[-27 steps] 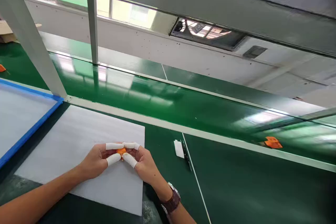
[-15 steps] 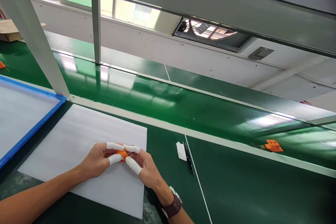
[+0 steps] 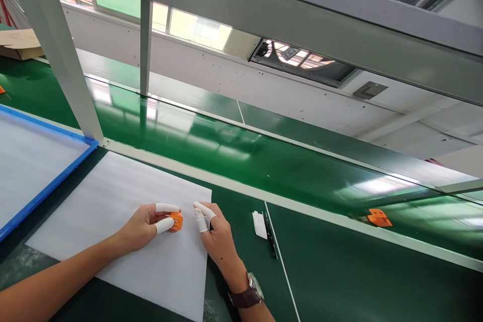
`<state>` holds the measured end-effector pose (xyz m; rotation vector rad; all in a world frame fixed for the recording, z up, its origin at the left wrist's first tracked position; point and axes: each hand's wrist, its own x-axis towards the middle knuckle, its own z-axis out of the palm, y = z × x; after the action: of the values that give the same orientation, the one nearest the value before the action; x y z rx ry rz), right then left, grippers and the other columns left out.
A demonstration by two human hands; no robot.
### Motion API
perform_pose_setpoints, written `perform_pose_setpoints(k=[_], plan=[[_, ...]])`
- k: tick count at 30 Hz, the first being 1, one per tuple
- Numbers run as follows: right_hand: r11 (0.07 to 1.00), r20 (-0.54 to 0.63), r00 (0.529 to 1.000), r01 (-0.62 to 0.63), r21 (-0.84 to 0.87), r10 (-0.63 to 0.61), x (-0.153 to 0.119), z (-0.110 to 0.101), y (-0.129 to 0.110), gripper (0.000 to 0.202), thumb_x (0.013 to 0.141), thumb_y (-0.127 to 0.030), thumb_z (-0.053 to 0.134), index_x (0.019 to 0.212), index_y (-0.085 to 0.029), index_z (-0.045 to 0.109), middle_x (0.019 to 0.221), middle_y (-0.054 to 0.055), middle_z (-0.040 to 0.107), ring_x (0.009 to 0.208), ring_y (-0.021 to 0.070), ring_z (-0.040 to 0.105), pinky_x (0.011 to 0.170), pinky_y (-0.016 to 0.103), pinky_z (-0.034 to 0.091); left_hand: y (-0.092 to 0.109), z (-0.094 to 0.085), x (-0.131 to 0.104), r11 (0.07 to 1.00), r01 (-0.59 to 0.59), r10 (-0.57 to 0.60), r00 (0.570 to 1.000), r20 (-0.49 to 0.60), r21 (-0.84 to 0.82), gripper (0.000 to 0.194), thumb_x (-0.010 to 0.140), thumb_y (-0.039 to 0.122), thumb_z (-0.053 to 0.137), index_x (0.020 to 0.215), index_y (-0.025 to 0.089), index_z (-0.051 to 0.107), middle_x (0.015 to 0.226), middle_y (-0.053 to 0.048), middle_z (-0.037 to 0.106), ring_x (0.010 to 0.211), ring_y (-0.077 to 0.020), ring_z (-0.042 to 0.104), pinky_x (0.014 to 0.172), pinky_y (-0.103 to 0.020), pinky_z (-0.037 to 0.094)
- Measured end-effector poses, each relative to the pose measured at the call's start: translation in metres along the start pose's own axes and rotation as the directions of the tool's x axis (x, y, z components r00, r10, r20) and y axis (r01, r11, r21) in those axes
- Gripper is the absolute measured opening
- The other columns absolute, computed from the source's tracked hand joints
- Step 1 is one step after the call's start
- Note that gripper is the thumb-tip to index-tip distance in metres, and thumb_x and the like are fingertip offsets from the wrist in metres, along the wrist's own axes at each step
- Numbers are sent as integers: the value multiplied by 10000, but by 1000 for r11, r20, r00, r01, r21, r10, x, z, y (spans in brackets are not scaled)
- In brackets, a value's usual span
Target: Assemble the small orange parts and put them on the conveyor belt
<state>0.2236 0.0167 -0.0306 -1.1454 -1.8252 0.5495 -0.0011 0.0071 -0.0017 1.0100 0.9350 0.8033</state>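
Note:
My left hand (image 3: 145,226) pinches a small orange plastic part (image 3: 176,222) between thumb and index finger, both in white finger cots. The part is held over a white foam sheet (image 3: 124,196) and shows small marks or holes on its face. To its right, apart from it, is my right hand (image 3: 217,231), its cot-covered thumb and index finger pressed together near the sheet's right edge. Anything between those fingertips is too small to make out. A watch with a brown strap is on my right wrist.
Right of the sheet lie a small white piece (image 3: 259,225) and a thin black tool (image 3: 270,234). Orange parts (image 3: 379,218) rest on the green belt (image 3: 226,143) behind the pale rail. A blue-edged white panel (image 3: 33,161) is at left, beside a grey post (image 3: 68,60).
My right hand has moved away from the orange part to the right, its fingertips closing together. My left hand keeps the part. The orange parts on the belt have shifted left in view.

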Motion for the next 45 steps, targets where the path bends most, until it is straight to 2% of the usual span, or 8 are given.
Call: perform_pose_setpoints(k=[4, 8, 11, 13, 24, 31, 38, 45], plan=[[989, 157, 986, -75, 130, 54, -1, 0, -12, 245, 978, -271, 534, 1168, -257, 688, 1036, 62, 711, 857, 188, 653, 788, 339, 557, -2, -1, -1, 998, -44, 43, 999, 22, 55, 389, 886, 332, 689, 1243, 178, 690, 1218, -99, 732, 1124, -280, 685, 1041, -466, 534], [919, 367, 892, -348, 183, 265, -2, -2, -26, 355, 927, -362, 624, 1265, -258, 653, 934, 32, 704, 789, 175, 618, 761, 324, 548, -1, 1, -3, 989, -88, 81, 995, 63, 117, 365, 904, 302, 670, 1257, 212, 686, 1285, -77, 702, 1172, -270, 664, 1067, -442, 521], [859, 425, 834, -467, 207, 351, -1, -3, -29, 407, 884, -397, 675, 1265, -255, 660, 926, 34, 689, 833, 192, 612, 804, 346, 538, -2, 2, -4, 986, -100, 91, 993, 72, 132, 354, 910, 290, 659, 1258, 231, 687, 1297, -60, 697, 1180, -265, 662, 1073, -432, 521], [841, 423, 828, -491, 229, 368, 0, -2, -27, 408, 863, -407, 696, 1240, -254, 675, 901, 31, 670, 813, 189, 590, 789, 344, 528, -5, 2, -5, 985, -106, 96, 992, 76, 139, 356, 910, 287, 656, 1261, 238, 686, 1307, -53, 692, 1188, -268, 658, 1078, -432, 519], [899, 363, 878, -396, 188, 311, 4, 1, -29, 295, 853, -317, 685, 1140, -254, 710, 718, -31, 516, 647, 127, 455, 599, 253, 435, -9, 4, -6, 979, -108, 97, 993, 71, 174, 365, 893, 304, 664, 1254, 254, 690, 1412, -23, 617, 1294, -292, 583, 1141, -447, 460], [900, 360, 900, -350, 260, 245, 6, -3, -30, 309, 835, -320, 722, 1136, -250, 712, 791, -16, 579, 707, 137, 526, 697, 274, 509, -6, 5, -7, 974, -63, 58, 998, 30, 217, 365, 894, 307, 664, 1254, 254, 689, 1371, -26, 649, 1290, -296, 584, 1131, -451, 474], [896, 428, 885, -330, 296, 184, 5, -10, -25, 376, 861, -308, 673, 1233, -257, 671, 901, 8, 608, 847, 165, 585, 839, 331, 525, -3, 8, -6, 974, -45, 54, 998, -33, 222, 365, 868, 353, 709, 1217, 245, 707, 1283, -41, 705, 1221, -298, 633, 1077, -453, 527], [921, 378, 909, -289, 261, 178, 4, -7, -19, 323, 928, -327, 618, 1237, -248, 670, 951, 34, 694, 865, 181, 648, 824, 345, 557, -1, 6, -1, 983, -59, 63, 998, -15, 176, 335, 869, 372, 704, 1168, 221, 722, 1246, -56, 723, 1179, -285, 661, 1039, -435, 553]])
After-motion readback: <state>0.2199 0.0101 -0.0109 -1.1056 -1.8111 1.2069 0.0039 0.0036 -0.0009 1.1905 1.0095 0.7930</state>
